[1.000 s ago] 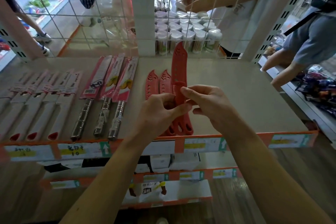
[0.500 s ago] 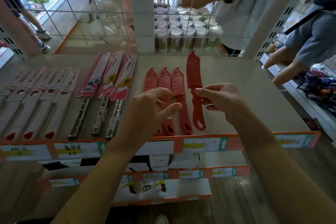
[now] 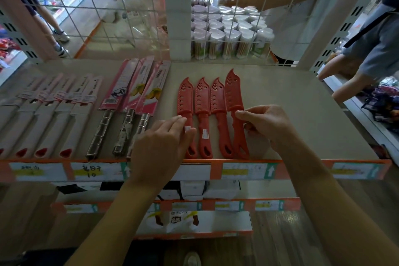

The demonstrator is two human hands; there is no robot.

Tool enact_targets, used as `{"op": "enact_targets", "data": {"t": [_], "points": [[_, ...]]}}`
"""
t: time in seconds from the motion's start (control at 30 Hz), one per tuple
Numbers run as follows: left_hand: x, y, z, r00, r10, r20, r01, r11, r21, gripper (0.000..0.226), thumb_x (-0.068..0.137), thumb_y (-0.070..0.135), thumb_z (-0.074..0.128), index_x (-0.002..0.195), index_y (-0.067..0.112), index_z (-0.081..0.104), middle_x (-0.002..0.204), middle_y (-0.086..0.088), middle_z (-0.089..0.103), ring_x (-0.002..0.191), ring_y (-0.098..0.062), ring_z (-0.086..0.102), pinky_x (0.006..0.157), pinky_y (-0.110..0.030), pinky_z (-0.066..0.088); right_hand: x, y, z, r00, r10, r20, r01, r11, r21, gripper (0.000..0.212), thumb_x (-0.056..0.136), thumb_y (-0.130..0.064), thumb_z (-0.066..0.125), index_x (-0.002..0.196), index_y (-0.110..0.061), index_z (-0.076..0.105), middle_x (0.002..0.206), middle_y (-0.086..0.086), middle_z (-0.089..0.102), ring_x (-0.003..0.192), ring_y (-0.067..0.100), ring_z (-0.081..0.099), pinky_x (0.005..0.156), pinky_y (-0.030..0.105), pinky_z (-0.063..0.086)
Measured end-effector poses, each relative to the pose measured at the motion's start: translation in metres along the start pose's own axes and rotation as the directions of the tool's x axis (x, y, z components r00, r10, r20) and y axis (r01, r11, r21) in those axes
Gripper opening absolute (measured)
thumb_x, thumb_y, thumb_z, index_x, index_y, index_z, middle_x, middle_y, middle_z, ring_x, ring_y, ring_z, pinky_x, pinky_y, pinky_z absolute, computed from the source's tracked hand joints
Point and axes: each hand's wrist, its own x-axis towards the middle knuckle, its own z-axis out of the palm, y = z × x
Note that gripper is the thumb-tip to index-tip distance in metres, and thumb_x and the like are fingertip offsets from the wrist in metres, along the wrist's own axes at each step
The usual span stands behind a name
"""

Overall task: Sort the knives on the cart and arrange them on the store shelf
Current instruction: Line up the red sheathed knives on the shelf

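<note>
Red plastic, likely light and stiff: your right hand (image 3: 265,125) pinches the sheathed knife (image 3: 234,97) by its handle near the shelf (image 3: 298,114) front edge; left hand (image 3: 159,147) relaxed, gripping nothing.

Retail shop, price-label strips (image 3: 244,171) along the shelf (image 3: 313,103) below the fingers (image 3: 248,113), packaged knives (image 3: 138,86) to their left, stocked jars (image 3: 231,36) beyond.

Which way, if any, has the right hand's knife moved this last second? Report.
Yes: the held knife went right and down, from over the lying red knives to their right end.
</note>
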Motion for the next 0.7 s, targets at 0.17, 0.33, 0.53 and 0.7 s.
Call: {"op": "enact_targets", "data": {"t": [0.17, 0.33, 0.53, 0.7], "points": [[-0.0034, 0.0029, 0.0058, 0.999, -0.035, 0.002, 0.035, 0.999, -0.015, 0.045, 0.092, 0.035, 0.037, 0.096, 0.005, 0.071, 0.087, -0.008, 0.074, 0.079, -0.022, 0.07, 0.058, -0.029, 0.055, 0.0014, 0.0022, -0.0002, 1.0, -0.001, -0.009, 0.001, 1.0, 0.008, 0.01, 0.076, -0.022, 0.075, 0.069, -0.019, 0.068, 0.067, -0.003, 0.066, 0.06, 0.007, 0.058, 0.058, 0.02, 0.051], [-0.0037, 0.0037, 0.0068, 0.998, -0.045, -0.043, 0.044, 0.999, -0.01, 0.042, 0.091, 0.033, 0.039, 0.093, 0.006, 0.071, 0.082, -0.007, 0.073, 0.076, -0.021, 0.07, 0.056, -0.026, 0.054, 0.0043, 0.0028, 0.0007, 1.0, 0.001, -0.017, -0.001, 1.0, -0.009, 0.009, 0.075, -0.021, 0.075, 0.07, -0.018, 0.068, 0.068, -0.002, 0.067, 0.061, 0.009, 0.059, 0.063, 0.023, 0.053], [-0.005, 0.0044, 0.0072, 0.994, -0.075, -0.082, 0.071, 0.996, -0.046, 0.043, 0.09, 0.033, 0.039, 0.093, 0.006, 0.072, 0.083, -0.008, 0.074, 0.077, -0.022, 0.07, 0.059, -0.028, 0.055, 0.007, 0.0057, 0.0021, 0.999, 0.01, -0.036, -0.011, 0.999, -0.031, 0.01, 0.075, -0.022, 0.076, 0.067, -0.019, 0.069, 0.068, 0.003, 0.069, 0.062, 0.013, 0.061, 0.063, 0.026, 0.053], [-0.0047, 0.0052, 0.0075, 0.994, -0.086, -0.069, 0.082, 0.995, -0.063, 0.043, 0.089, 0.033, 0.039, 0.094, 0.006, 0.072, 0.086, -0.008, 0.074, 0.079, -0.022, 0.07, 0.062, -0.029, 0.055, 0.0075, 0.0077, 0.0049, 0.997, -0.018, -0.081, 0.007, 0.992, -0.129, 0.012, 0.077, -0.025, 0.074, 0.074, -0.014, 0.071, 0.063, 0.001, 0.065, 0.059, 0.011, 0.059, 0.068, 0.028, 0.055]]}}
